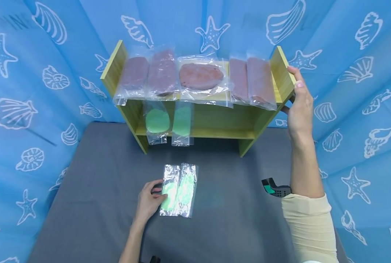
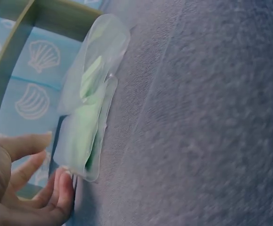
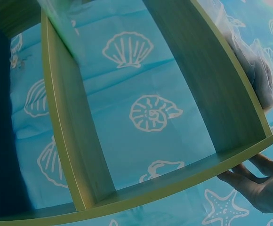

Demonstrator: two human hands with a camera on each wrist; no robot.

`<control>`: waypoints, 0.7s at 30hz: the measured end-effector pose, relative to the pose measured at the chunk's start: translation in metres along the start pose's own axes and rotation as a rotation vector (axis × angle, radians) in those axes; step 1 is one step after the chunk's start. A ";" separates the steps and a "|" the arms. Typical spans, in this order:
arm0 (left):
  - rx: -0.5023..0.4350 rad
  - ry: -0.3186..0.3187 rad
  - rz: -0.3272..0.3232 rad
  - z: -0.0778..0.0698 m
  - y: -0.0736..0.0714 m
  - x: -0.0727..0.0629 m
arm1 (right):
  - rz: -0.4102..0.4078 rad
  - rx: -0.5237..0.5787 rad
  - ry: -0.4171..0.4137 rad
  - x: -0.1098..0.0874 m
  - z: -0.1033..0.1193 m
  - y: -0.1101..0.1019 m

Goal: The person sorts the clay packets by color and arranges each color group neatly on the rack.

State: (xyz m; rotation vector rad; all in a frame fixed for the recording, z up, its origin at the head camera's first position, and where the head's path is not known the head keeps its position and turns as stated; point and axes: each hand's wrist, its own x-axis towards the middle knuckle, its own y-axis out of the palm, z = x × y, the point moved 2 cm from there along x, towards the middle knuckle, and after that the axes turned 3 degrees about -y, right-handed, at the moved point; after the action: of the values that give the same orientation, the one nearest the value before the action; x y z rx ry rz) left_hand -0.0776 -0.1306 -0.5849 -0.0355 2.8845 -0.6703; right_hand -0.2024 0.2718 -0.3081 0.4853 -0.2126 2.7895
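My left hand is at the left edge of two clear bags with flat green pieces, one left bag and one right bag, side by side over the grey table. In the left wrist view, the fingertips meet the corner of the nearer green bag, while the thumb stands apart from it. My right hand rests against the outer side of the wooden shelf, near the top of its right panel. Its fingers touch the panel from outside.
Several bags with reddish-brown pieces line the shelf's top, among them a middle bag. Two green bags, left and right, stand on the lower board. A blue shell-print curtain hangs around the grey table.
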 end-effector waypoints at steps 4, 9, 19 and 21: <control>0.054 -0.023 0.007 0.004 0.002 -0.002 | 0.002 0.031 -0.014 0.000 0.000 0.002; 0.090 -0.017 0.023 0.005 0.005 -0.003 | -0.005 0.046 -0.027 0.000 0.000 0.003; 0.233 0.020 0.026 0.001 0.016 -0.005 | -0.005 0.061 -0.028 0.000 0.000 0.003; 0.252 0.042 0.021 0.001 0.018 -0.006 | -0.006 0.059 -0.024 0.000 0.000 0.003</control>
State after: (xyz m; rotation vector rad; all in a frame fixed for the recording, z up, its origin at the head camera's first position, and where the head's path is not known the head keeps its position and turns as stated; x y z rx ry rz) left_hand -0.0712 -0.1143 -0.5929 0.0429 2.8108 -1.0359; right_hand -0.2029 0.2693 -0.3086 0.5331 -0.1349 2.7922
